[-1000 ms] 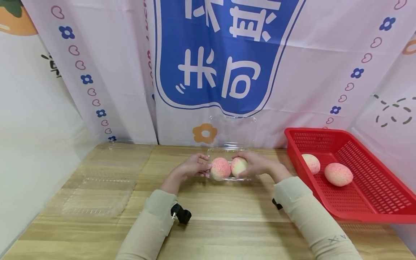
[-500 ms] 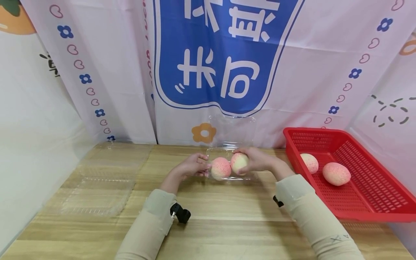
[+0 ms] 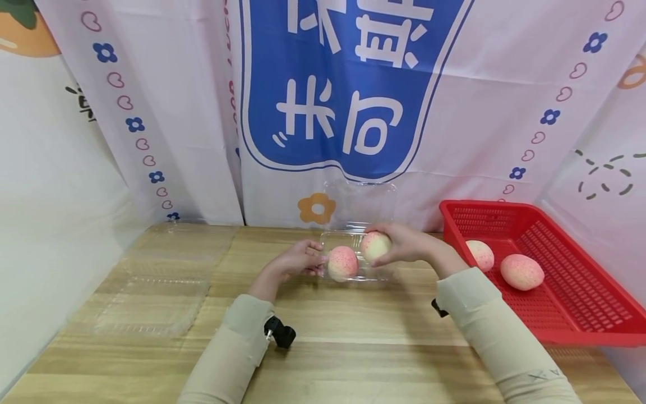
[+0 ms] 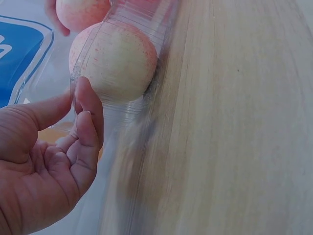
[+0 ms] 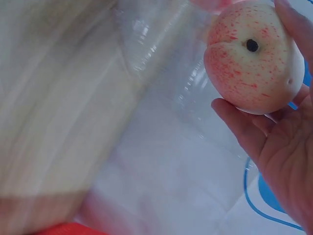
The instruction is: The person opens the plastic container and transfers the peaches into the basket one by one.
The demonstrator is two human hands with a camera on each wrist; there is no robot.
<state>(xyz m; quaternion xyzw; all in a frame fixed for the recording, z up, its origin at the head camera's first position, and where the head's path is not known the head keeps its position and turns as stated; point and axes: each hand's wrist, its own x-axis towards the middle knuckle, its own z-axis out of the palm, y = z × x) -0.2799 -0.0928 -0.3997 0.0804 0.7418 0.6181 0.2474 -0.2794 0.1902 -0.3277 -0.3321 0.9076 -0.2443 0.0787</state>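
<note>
In the head view, a clear plastic clamshell box (image 3: pixel 330 241) lies at the back of the table, its lid standing up against the cloth. My left hand (image 3: pixel 296 260) pinches the box's left rim between thumb and index finger, as the left wrist view also shows. One pink-and-cream peach (image 3: pixel 342 264) sits in the left part of the box. My right hand (image 3: pixel 407 246) grips a second peach (image 5: pixel 257 58) over the box's right part, thumb and fingers around its sides. A small dark spot on that peach faces the right wrist camera.
A red perforated basket (image 3: pixel 560 303) stands at the right, with a peach (image 3: pixel 522 272) and another peach (image 3: pixel 481 255) inside. Another open clear plastic box (image 3: pixel 151 303) lies on the left of the table. A printed cloth (image 3: pixel 282 191) hangs directly behind the table.
My right hand has raised its peach and shifted it slightly to the right, apart from the other peach. My left hand stays on the box rim.
</note>
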